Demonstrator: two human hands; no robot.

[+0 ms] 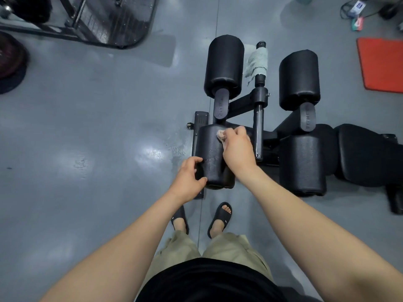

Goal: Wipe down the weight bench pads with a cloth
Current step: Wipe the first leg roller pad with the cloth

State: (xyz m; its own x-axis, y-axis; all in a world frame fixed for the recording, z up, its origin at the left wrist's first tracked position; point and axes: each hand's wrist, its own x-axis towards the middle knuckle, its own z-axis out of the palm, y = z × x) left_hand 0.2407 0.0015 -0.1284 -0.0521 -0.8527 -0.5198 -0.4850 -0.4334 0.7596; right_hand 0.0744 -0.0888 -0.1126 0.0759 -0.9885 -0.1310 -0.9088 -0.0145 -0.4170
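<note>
1. The left hand [189, 175] is curled round the near end of the near-left pad [210, 153], with the thumb on the side and the fingers over the top edge. It holds nothing else. This grip probably stops the roller turning under the wipe, so it should be firm.
2. The pad lies lengthwise away from the person and has faint marks along its middle. A good pass would use overlapping strokes from the far end to the near end. The left hand could then roll the pad to bring its hidden underside up.
3. The cloth [220, 135] is a small pinkish wad on the far part of the pad's top. It touches the pad and is mostly hidden under the fingers.
4. The right hand [236, 147] is bunched round the cloth, knuckles up, and presses it onto the pad. Flattening the wad would likely cover more of the pad with each stroke.
5. A grey-green towel [257, 62] hangs wrapped on the post [260, 80] between the two far pads. Neither hand touches it.
6. The near-right pad [303, 162] and the seat [366, 153] lie well apart from both hands. Whether they have been wiped cannot be told.
</note>
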